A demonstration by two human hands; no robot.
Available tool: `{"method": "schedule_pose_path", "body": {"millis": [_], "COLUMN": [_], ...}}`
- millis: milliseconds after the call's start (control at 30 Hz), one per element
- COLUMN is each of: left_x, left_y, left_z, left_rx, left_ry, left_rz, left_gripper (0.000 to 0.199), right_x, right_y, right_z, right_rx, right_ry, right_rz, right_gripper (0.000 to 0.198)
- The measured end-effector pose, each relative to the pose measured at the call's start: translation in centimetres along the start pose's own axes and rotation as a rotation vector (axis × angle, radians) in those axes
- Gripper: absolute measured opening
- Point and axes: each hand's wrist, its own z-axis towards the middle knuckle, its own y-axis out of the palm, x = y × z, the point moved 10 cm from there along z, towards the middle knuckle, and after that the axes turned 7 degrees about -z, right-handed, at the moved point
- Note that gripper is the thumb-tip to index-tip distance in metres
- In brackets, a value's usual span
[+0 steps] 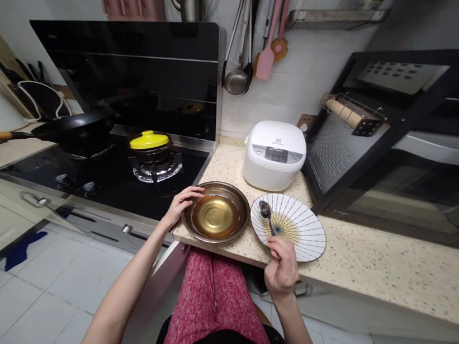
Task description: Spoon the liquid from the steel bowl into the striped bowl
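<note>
- The metal bowl (242, 214) stands at the front edge of the counter (373, 264); it contains a clear, golden-brown liquid (215, 218).
- The patterned plate (310, 233) is just beside this bowl, on its right; its middle looks yellowish.
- The pot (151, 155) on the stove is covered by a yellow lid (149, 140), and the white rice cooker (272, 169) is closed, so their contents are hidden.
- The left hand (180, 205) is loosely spread, its fingers resting at the bowl's left rim.
- The right hand (283, 263) is closed around the handle of the spoon (265, 210), whose head is above the plate; I cannot tell if they touch.
</note>
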Motion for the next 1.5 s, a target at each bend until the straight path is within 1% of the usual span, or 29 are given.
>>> {"method": "schedule_pose_path", "body": {"millis": [233,400,533,667,733,767,867,967,1067,1267,1500], "left_x": [0.1,0.1,0.2,0.2,0.2,0.2,0.2,0.2,0.1,-0.1,0.0], "left_y": [0.0,0.0,0.1,0.0,0.0,0.0,0.1,0.1,0.1,0.0,0.0], "left_z": [0.0,0.0,0.0,0.0,0.0,0.0,0.0,0.0,0.0,0.0,0.0], "left_rx": [0.001,-0.001,-0.004,-0.001,-0.002,-0.002,-0.007,-0.011,-0.007,-0.004,-0.006], "left_ry": [-0.001,-0.005,-0.001,0.001,-0.001,-0.002,0.003,0.013,0.011,0.014,0.011], "left_rz": [-0.003,0.004,0.01,0.009,0.015,0.017,0.016,0.012,0.012,0.009,0.016], "left_gripper": [0.036,0.035,0.035,0.035,0.035,0.035,0.036,0.036,0.036,0.035,0.035], "right_x": [0.0,0.4,1.2,1.9,2.0,1.8,0.6,-0.5,-1.2,-1.3,-0.6], "right_y": [-0.2,-0.8,-1.4,-1.3,-0.7,-0.2,1.5,3.1,4.3,6.2,7.2], "right_z": [0.1,0.2,-0.1,-0.5,-0.8,-0.8,-0.8,-0.9,-1.2,-2.0,-2.8], "right_rx": [-0.028,0.002,0.067,0.134,0.151,0.135,0.067,-0.008,-0.053,-0.118,-0.153], "right_ry": [-0.035,-0.028,0.072,0.26,0.368,0.391,0.4,0.39,0.394,0.45,0.531], "right_rz": [-0.021,-0.082,-0.068,0.124,0.222,0.263,0.335,0.344,0.344,0.387,0.424], "right_gripper": [0.033,0.028,0.02,0.017,0.017,0.017,0.018,0.019,0.019,0.019,0.02]}}
